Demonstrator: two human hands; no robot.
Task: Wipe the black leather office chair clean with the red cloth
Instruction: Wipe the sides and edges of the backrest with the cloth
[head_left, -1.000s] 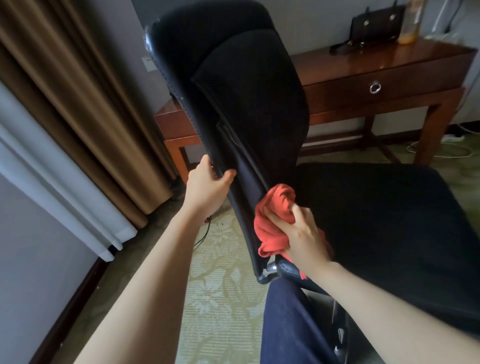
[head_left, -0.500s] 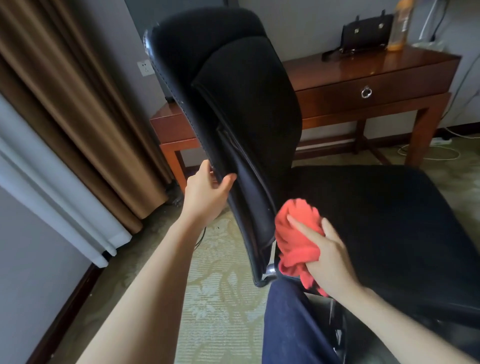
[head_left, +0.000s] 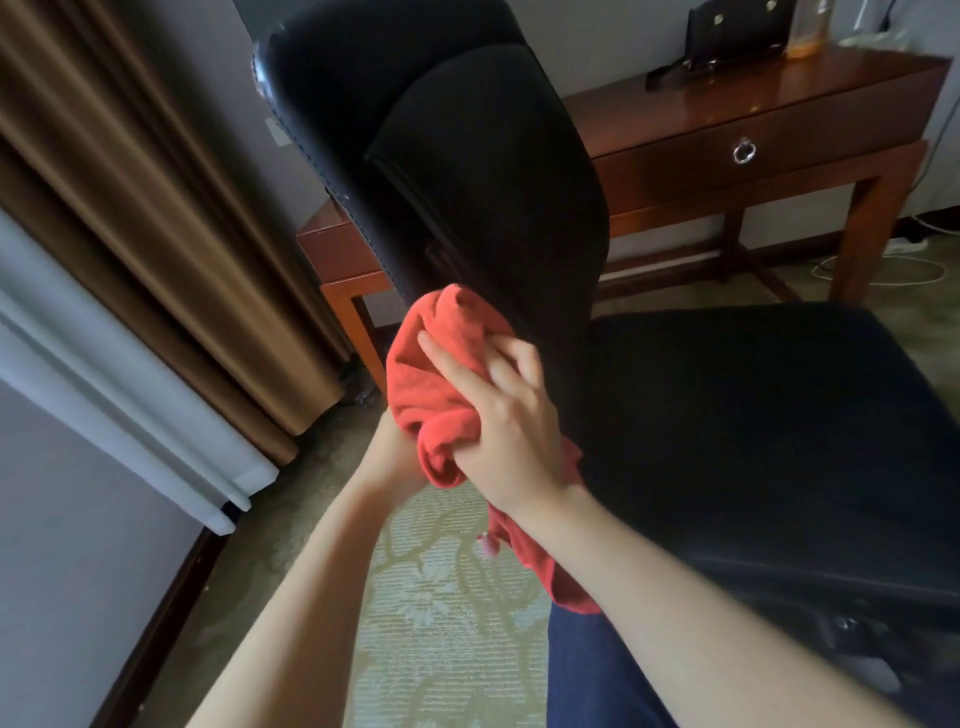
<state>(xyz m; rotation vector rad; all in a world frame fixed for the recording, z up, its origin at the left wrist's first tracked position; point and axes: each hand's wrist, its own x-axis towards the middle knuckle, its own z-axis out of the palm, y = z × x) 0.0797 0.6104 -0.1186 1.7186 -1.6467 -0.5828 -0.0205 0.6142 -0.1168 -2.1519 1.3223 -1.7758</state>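
The red cloth (head_left: 441, 364) is gripped in a bunch by the right hand (head_left: 509, 431) at the lower edge of the black leather office chair (head_left: 467, 156), whose back runs up and away. The left hand (head_left: 395, 457) is mostly hidden behind the cloth; its grip cannot be told.

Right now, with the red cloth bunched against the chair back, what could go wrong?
The red cloth is wadded in the right hand, so it may skip parts of the black chair back. Its loose tail hangs under the wrist and could snag on the seat mechanism below.
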